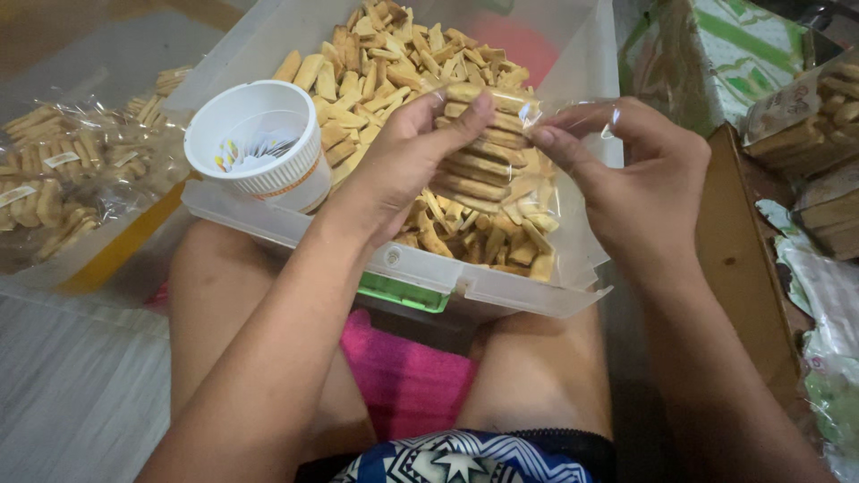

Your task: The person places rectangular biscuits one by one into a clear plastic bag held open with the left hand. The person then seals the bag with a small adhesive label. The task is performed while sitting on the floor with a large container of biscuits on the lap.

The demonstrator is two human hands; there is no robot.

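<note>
My left hand grips a clear plastic bag stacked with finger-shaped biscuits, thumb pressed on its top. My right hand pinches the open mouth of the same bag at its right edge. Both hands hover over a clear plastic tub resting on my lap, filled with several loose tan biscuits. A white plastic cup holding small paper slips sits in the tub's left corner, just left of my left hand.
Filled biscuit bags lie in a clear container at the left. More packed bags sit at the right beside a brown cardboard edge. A green-patterned box stands at the top right.
</note>
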